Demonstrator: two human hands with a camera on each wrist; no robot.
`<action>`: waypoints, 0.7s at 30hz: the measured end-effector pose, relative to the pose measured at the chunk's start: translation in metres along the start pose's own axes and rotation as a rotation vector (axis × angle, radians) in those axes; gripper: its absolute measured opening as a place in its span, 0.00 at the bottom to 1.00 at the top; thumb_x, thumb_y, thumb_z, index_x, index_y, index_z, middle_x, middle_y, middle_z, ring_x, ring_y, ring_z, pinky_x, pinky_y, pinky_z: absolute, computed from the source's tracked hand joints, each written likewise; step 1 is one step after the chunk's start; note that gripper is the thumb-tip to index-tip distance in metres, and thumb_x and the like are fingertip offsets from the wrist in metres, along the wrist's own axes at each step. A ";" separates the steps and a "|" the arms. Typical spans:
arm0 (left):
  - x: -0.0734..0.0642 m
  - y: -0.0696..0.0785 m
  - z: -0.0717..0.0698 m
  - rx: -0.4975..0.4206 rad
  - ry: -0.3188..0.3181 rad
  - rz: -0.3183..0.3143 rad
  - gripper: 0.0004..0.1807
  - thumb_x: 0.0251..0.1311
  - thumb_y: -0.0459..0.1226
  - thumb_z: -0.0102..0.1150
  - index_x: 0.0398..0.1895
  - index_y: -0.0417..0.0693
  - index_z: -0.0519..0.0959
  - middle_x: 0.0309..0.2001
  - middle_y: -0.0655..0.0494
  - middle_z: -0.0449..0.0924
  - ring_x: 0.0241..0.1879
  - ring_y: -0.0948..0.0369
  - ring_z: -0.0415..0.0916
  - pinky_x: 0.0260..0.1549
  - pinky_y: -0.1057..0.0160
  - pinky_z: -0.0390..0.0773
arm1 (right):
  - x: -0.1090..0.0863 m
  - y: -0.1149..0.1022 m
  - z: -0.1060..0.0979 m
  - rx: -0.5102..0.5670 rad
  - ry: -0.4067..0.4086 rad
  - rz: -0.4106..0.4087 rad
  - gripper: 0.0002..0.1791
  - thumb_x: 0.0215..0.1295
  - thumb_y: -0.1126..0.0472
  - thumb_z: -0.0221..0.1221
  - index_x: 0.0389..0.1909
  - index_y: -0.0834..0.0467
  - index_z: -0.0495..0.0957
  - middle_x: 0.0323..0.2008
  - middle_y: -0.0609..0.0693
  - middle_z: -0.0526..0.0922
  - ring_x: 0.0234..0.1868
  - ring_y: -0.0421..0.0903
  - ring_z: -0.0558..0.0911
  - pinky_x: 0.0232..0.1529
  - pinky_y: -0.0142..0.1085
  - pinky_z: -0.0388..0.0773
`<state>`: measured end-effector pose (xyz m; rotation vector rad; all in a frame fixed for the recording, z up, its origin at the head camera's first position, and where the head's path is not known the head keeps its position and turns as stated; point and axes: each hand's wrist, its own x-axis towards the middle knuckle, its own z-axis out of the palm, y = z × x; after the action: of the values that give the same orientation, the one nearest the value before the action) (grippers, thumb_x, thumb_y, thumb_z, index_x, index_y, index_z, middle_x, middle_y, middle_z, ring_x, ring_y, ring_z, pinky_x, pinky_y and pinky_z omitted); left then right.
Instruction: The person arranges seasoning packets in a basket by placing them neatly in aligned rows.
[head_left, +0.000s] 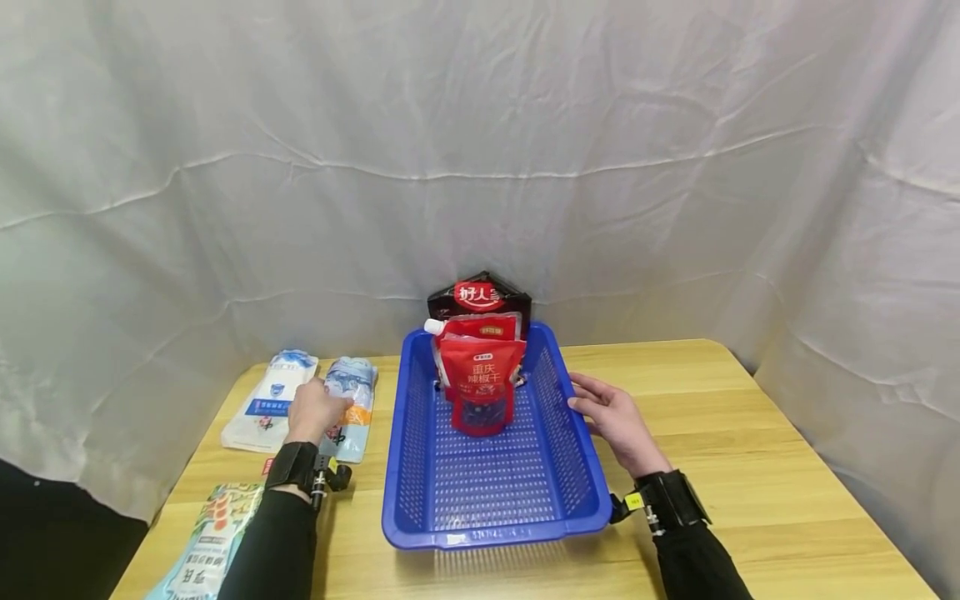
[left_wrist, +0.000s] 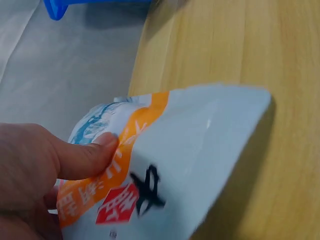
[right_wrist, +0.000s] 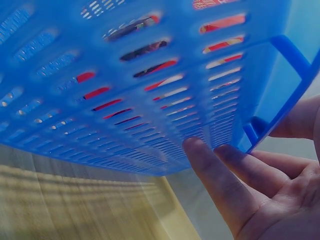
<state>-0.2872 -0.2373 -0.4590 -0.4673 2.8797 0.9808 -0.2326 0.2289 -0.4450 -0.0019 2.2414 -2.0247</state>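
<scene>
My left hand pinches a pale blue salt bag with an orange band. In the left wrist view the thumb lies on the bag's front, and its near edge rises off the table. My right hand grips the right rim of a blue plastic basket, thumb at the rim and fingertips against the slotted outer wall. Inside the basket, toward its far end, stand a red pouch of dried chili, a red pouch with a white spout and a black packet.
Left of the held bag lies another white and blue bag. A light green printed pouch rests at the table's near left, partly behind the left sleeve. Pale cloth hangs behind the wooden table.
</scene>
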 end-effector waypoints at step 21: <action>-0.036 -0.006 -0.010 -0.246 0.022 -0.020 0.31 0.79 0.37 0.46 0.75 0.23 0.57 0.68 0.23 0.64 0.67 0.32 0.66 0.67 0.37 0.68 | 0.000 0.000 0.000 -0.011 -0.005 -0.008 0.29 0.78 0.61 0.56 0.76 0.63 0.65 0.70 0.65 0.74 0.57 0.54 0.85 0.57 0.47 0.84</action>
<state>-0.2506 -0.2377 -0.4489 -0.5234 2.7782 1.3426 -0.2327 0.2290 -0.4448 -0.0162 2.2535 -2.0139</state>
